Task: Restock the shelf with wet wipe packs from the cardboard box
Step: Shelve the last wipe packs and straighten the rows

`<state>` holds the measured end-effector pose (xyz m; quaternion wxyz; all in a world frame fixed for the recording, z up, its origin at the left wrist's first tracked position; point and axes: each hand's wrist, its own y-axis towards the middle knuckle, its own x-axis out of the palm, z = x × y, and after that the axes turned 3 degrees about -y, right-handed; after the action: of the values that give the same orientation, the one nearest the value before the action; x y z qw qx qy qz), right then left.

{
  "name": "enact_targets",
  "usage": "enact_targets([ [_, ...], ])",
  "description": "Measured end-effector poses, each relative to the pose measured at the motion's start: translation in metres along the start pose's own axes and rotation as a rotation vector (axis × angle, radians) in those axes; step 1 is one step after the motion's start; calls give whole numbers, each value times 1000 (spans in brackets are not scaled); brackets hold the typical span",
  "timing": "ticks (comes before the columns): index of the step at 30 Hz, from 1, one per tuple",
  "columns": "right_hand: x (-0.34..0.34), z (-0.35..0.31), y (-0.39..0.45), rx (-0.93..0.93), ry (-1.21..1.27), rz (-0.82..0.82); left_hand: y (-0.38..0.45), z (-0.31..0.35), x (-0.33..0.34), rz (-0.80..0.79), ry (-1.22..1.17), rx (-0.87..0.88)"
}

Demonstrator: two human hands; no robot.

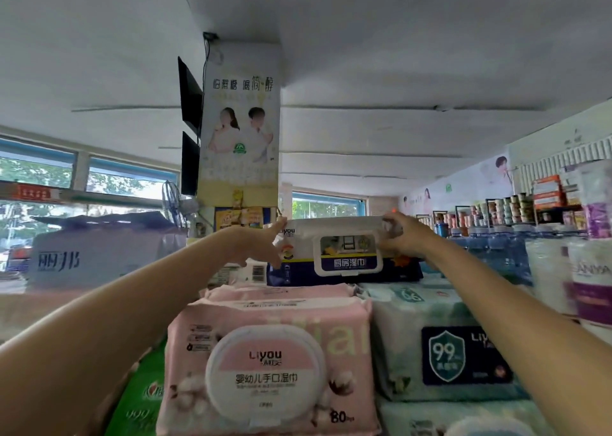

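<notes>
The left hand [265,241] is held with fingers straight against the left end of a navy-and-white kitchen wipe pack [344,256], while the right hand [402,233] is curled over its right end, thumb below the top edge. The pack is thus carried between both hands, long axis running left to right, at about equal reach from each. It is poised at the back of the shelf top, just above and behind the pink baby wipe pack [268,366] and the teal wipe pack [440,346]. Lowering it level appears to be what remains.
</notes>
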<state>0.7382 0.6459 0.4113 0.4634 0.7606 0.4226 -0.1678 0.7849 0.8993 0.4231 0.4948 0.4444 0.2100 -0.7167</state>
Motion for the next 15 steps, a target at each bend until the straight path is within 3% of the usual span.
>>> enact_targets([
  [6, 11, -11, 5, -73, -24, 28, 2, -11, -2, 41, -335, 87],
  [15, 21, -23, 19, 33, 73, -4, -9, -55, -16, 89, -484, 108],
])
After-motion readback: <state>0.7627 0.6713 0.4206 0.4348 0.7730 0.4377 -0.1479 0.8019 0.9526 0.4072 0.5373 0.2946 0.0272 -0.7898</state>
